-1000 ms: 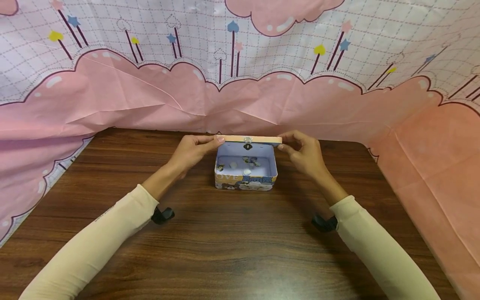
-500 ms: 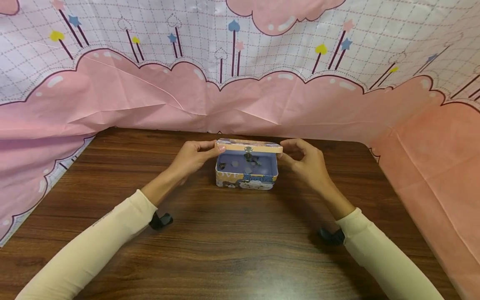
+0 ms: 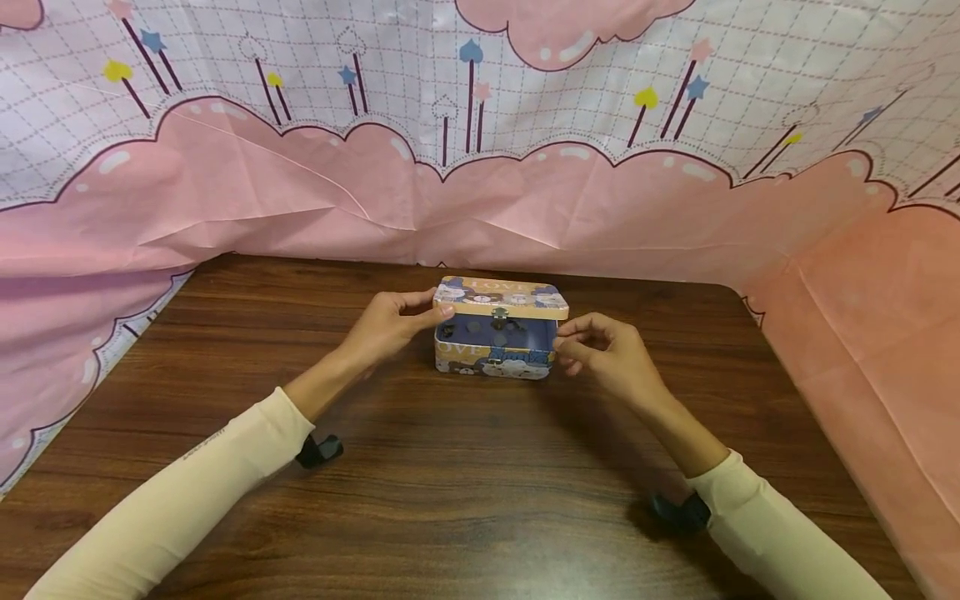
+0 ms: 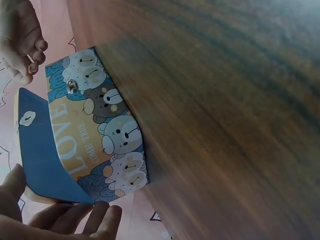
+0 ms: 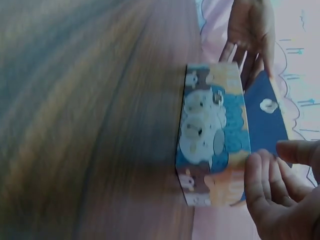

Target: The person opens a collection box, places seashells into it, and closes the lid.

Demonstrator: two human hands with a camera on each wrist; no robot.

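Note:
A small hinged tin box (image 3: 517,367), printed with bears and the word LOVE, stands upright on the table with its lid (image 3: 501,294) tilted partway down. Blue lines the lid's underside, and a metal clasp (image 3: 499,314) hangs from its front edge. My left hand (image 3: 386,325) pinches the lid's left corner, thumb at the front. Beside the box's right wall, my right hand (image 3: 611,354) has its fingers loosely bent, fingertips right at the wall (image 5: 255,175). Several small round pieces (image 3: 474,327) lie inside, partly hidden by the lid.
The dark wood-grain table (image 3: 450,483) reaches back to a pink and white patterned cloth (image 3: 300,200) hanging behind and on both sides. A black wrist mount (image 3: 318,451) sits under the left sleeve, with another (image 3: 681,510) under the right.
The lid has swung forward and down, so its printed top now shows. My left hand stays on its corner. The right hand has come off the lid and lowered toward the box's right side.

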